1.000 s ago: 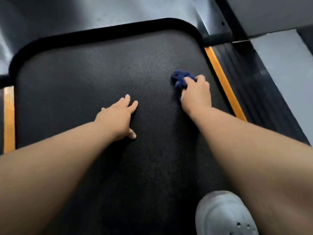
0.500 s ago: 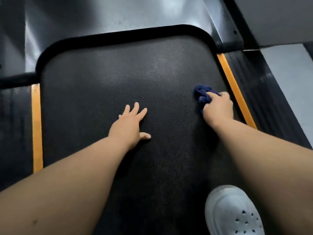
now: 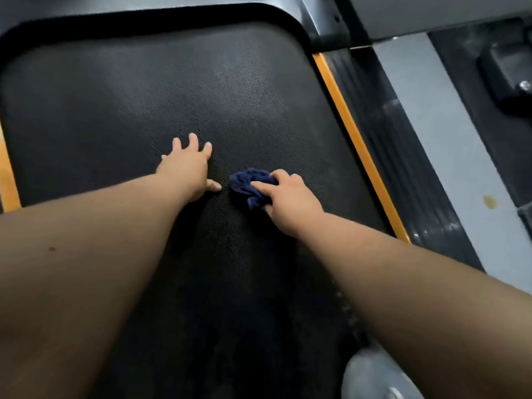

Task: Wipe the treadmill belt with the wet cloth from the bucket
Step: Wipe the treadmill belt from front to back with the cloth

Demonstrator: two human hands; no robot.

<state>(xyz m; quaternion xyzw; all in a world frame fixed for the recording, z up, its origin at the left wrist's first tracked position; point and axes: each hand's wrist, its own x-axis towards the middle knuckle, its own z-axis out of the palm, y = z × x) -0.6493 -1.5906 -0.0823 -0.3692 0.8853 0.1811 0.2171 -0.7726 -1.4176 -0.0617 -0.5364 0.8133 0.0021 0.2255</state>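
We see the left hand (image 3: pixel 187 171) lying flat on the belt (image 3: pixel 172 96), fingers straight and spread, thumb pointing right, holding nothing. The right hand (image 3: pixel 290 197) grips a bunched dark blue cloth (image 3: pixel 247 187), fingers curled over it, and presses it to the belt near the middle of its width. The cloth's left edge lies just beside the left thumb tip; we cannot tell whether they touch. The hands are near each other but apart.

Ahead of both hands a wide stretch of textured belt runs up to a raised black rim (image 3: pixel 144 17), which curves round at the far right corner. To the right of the right hand the belt goes on to the orange right strip (image 3: pixel 354 139) along its edge. Beyond that come a ribbed black rail (image 3: pixel 385 145) and then grey floor (image 3: pixel 437 133) with a small yellowish spot (image 3: pixel 489 201). The orange left strip (image 3: pixel 7 180) shows at the picture's edge, well apart from the left hand, with belt between them. Both forearms cross the near part of the belt. A pale shoe (image 3: pixel 374 375), blurred, sits at the lower right beneath the right forearm; we cannot tell whether it stands on belt or rail.
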